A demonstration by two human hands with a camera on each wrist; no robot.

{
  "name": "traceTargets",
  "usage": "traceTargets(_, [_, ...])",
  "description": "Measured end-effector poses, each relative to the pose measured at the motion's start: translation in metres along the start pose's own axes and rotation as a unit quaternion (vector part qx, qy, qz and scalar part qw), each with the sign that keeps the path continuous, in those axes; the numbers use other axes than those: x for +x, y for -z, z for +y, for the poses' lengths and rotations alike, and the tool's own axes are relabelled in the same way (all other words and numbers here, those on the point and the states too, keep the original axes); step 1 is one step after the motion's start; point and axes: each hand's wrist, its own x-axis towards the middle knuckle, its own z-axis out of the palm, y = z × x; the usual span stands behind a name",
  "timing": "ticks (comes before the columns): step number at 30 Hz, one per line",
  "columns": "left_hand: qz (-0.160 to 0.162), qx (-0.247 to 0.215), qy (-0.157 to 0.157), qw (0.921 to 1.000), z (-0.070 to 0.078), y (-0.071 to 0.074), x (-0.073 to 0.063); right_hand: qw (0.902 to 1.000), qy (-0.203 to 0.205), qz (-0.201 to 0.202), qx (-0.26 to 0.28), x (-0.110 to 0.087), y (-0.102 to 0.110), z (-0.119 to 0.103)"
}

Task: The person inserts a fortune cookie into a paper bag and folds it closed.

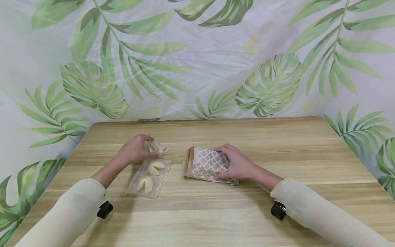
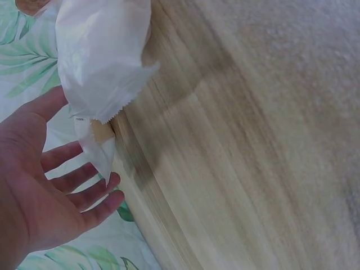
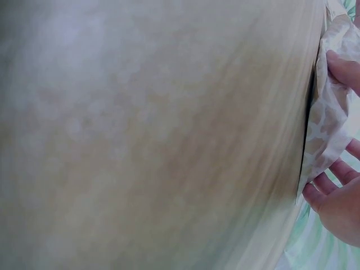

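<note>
My left hand (image 1: 135, 149) is at a small clear packet of fortune cookies (image 1: 157, 147), with thumb and fingers on either side of it. In the left wrist view the fingers of this left hand (image 2: 50, 185) are spread and loosely extended beside the packet's pointed end (image 2: 101, 149). A larger clear packet (image 1: 134, 183) with two fortune cookies lies flat just nearer. My right hand (image 1: 239, 164) grips a brown paper bag (image 1: 205, 163) with a white lattice pattern, thumb on the near edge and fingers at the far edge. The bag's open end faces left.
The wooden table (image 1: 197, 216) runs up to a leaf-printed cloth (image 1: 197, 68) at the back and sides. Black wrist cameras (image 1: 105, 209) hang under both sleeves, close above the tabletop.
</note>
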Motion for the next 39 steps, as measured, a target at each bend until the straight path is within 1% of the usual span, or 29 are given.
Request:
traceTargets(5, [-0.005, -0.001, -0.005, 1.0000, -0.003, 0.001, 0.000, 1.0000, -0.002, -0.003, 0.002, 0.001, 0.000, -0.001])
traceTargets(10, [-0.013, 0.002, -0.020, 0.9997, -0.005, 0.003, 0.001, 1.0000, 0.008, 0.001, -0.002, 0.002, 0.000, -0.001])
traceTargets(15, [-0.019, -0.009, -0.036, 0.9991, -0.004, 0.005, 0.002, 0.9999, 0.011, 0.002, 0.002, 0.003, 0.001, -0.003])
traceTargets(21, [-0.031, -0.018, -0.043, 0.9984, -0.005, 0.006, 0.002, 0.9999, 0.012, 0.002, 0.002, 0.003, 0.001, -0.002])
traceTargets(24, [-0.027, -0.027, -0.046, 0.9982, -0.006, 0.006, 0.002, 0.9999, 0.011, 0.002, 0.004, 0.002, 0.001, -0.002])
traceTargets(29, [-0.012, -0.059, -0.048, 0.9971, -0.003, 0.010, 0.000, 0.9999, 0.007, 0.000, 0.009, 0.002, 0.000, -0.002])
traceTargets(35, [0.007, -0.082, -0.079, 0.9935, -0.003, 0.014, 0.002, 0.9999, 0.000, 0.000, 0.011, 0.001, -0.001, -0.002])
traceTargets(39, [0.007, -0.085, -0.081, 0.9931, -0.003, 0.016, 0.003, 0.9999, -0.002, 0.001, 0.012, 0.000, -0.001, -0.001])
